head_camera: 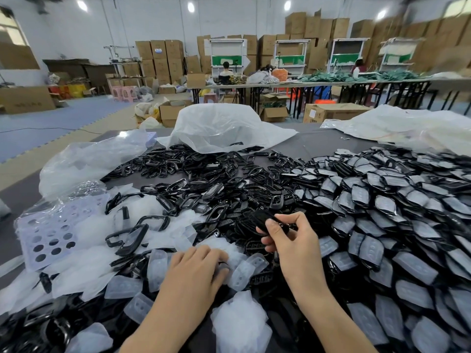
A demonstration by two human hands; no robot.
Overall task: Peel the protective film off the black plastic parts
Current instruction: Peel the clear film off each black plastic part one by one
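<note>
While the right hand (288,240) grips one black plastic part (267,221) between thumb and curled fingers just above the heap, the left hand (196,263) lies palm down on a drift of peeled film pieces (242,272). Its fingertips are blurred, so whether they pinch anything cannot be told.

A white plastic bag (219,128) sags open at the far side of the grey desk (318,143), with black frames spilling from its mouth. A clear bag (89,159) lies crumpled to the left. Below it a pale lilac sheet punched with round holes (48,238) sits inside crinkled clear wrapping.

Bare frames (204,179) in the middle are glossy black open loops, tangled together. On the right, the film-covered parts (382,212) are flat, rounded oblongs with a milky grey skin over black, overlapping like scales. The loose films are translucent, soft-edged and dotted with small holes.

The held part is a dark, smooth oblong. Its long axis runs nearly level across the view, with the free end toward the left and slightly away, and the other end hidden in the fingers.
</note>
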